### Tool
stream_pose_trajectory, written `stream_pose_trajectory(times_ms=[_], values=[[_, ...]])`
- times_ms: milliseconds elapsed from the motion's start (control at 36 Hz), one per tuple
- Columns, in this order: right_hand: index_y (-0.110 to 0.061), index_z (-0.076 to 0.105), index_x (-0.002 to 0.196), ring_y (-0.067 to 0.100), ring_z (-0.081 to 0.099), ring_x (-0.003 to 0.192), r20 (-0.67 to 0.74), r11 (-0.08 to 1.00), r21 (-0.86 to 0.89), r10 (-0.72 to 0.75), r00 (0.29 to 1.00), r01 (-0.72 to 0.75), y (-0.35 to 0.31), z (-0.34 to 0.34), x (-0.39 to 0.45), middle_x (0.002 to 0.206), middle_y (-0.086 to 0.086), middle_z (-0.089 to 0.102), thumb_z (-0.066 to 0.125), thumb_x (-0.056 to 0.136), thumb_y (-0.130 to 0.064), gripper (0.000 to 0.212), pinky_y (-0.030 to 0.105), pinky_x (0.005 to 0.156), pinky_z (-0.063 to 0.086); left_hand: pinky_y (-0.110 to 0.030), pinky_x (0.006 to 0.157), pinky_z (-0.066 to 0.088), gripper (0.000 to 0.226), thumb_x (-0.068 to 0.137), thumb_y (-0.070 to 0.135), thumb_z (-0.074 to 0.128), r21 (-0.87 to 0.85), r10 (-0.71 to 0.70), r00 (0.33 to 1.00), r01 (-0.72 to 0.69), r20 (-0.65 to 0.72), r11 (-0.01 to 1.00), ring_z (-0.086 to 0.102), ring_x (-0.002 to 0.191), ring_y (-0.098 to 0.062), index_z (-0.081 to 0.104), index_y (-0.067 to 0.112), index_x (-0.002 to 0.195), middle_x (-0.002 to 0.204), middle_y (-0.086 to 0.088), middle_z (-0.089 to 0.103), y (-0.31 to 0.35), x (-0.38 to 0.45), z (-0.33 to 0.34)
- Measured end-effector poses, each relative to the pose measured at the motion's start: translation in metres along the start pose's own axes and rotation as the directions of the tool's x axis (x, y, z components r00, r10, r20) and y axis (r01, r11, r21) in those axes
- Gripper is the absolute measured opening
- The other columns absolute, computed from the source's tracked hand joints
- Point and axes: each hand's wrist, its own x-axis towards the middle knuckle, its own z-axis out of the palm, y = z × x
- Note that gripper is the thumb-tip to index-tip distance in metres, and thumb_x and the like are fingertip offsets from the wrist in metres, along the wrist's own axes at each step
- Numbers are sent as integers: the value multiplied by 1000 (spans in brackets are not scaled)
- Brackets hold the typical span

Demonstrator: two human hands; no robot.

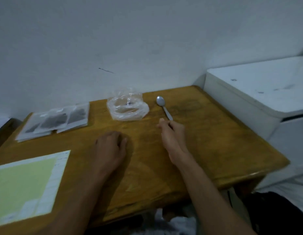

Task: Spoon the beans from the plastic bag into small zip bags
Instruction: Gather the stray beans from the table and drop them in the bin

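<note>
Three small zip bags [54,121] w/ dark contents lie overlapped at the tabletop's [215,141] far left, so filling looks mostly or fully done. The clear plastic bag [127,108] sits mid-back, nearly empty; a tiny dark speck or two inside, hard to make out. Right hand [172,133] pinches the handle end of the spoon [163,106], which lies flat just right of the bag. Left hand [111,146] rests palm-down, fingers loosely curled, holding nothing. Whether the zip bags are sealed can't be told; pic is blurry.
</note>
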Motion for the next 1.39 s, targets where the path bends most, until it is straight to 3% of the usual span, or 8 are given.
stream_pose_trajectory(times_ms=[222, 389, 472, 611, 750, 861, 972, 1389], values=[[-19, 68, 79, 5, 55, 64, -318, 993, -50, -119, 941, 109, 10, -116, -34, 70, -6, 63, 58, 96, -41, 30, 21, 56, 43, -39, 93, 48, 30, 95, 42, 58, -143, 309, 944, -292, 115, 946, 59, 104, -17, 65, 21, 115, 111, 3, 65, 121, -19, 40], [-22, 69, 76, 2, 54, 56, -650, 973, -191, -226, 725, 132, 31, -216, -58, 62, -8, 62, 62, 93, -43, 28, 14, 50, 38, -45, 111, 39, 52, 96, 54, 49, -264, 524, 834, -473, 176, 841, 51, 127, -24, 57, 21, 135, 138, -3, 58, 222, -30, 82], [-22, 68, 78, 7, 59, 62, -732, 974, -223, -185, 655, 26, 50, -254, -65, 65, -6, 64, 62, 93, -40, 24, 23, 57, 43, -46, 117, 32, 53, 98, 53, 47, -330, 632, 753, -558, 185, 761, 44, 135, -21, 53, 22, 140, 147, -2, 50, 267, -37, 97], [-16, 69, 88, 15, 62, 73, -778, 965, -152, 18, 628, -216, 108, -297, -66, 73, -4, 66, 62, 93, -35, 20, 30, 72, 48, -46, 109, 39, 46, 97, 47, 43, -347, 736, 636, -653, 232, 673, 56, 118, -24, 66, 18, 125, 127, -4, 64, 312, -37, 119], [-11, 67, 86, 24, 66, 83, -795, 916, -82, 177, 580, -392, 175, -325, -68, 81, 3, 70, 61, 92, -23, 15, 41, 84, 55, -42, 111, 32, 40, 101, 38, 49, -324, 713, 655, -637, 250, 699, 49, 128, -26, 62, 17, 133, 138, -6, 59, 322, -36, 129], [-9, 63, 122, 28, 62, 111, -755, 867, -65, 281, 592, -494, 205, -335, -74, 115, 9, 67, 62, 95, -30, 34, 41, 98, 49, -44, 113, 29, 41, 102, 40, 47, -320, 717, 651, -643, 249, 696, 47, 131, -24, 61, 19, 134, 138, -4, 58, 320, -35, 131], [-9, 50, 141, 30, 52, 129, -724, 855, -16, 348, 596, -518, 220, -339, -79, 140, 11, 56, 64, 94, -35, 56, 39, 106, 42, -46, 115, 28, 43, 102, 42, 46, -299, 712, 655, -647, 255, 702, 45, 133, -23, 58, 20, 137, 141, -3, 56, 320, -35, 132], [-11, 41, 148, 31, 42, 138, -770, 887, 53, 329, 546, -459, 217, -323, -83, 147, 13, 49, 69, 90, -40, 71, 41, 109, 39, -48, 123, 17, 51, 102, 51, 38, -278, 705, 651, -647, 283, 710, 30, 147, -18, 49, 26, 145, 155, 2, 43, 316, -34, 135]])
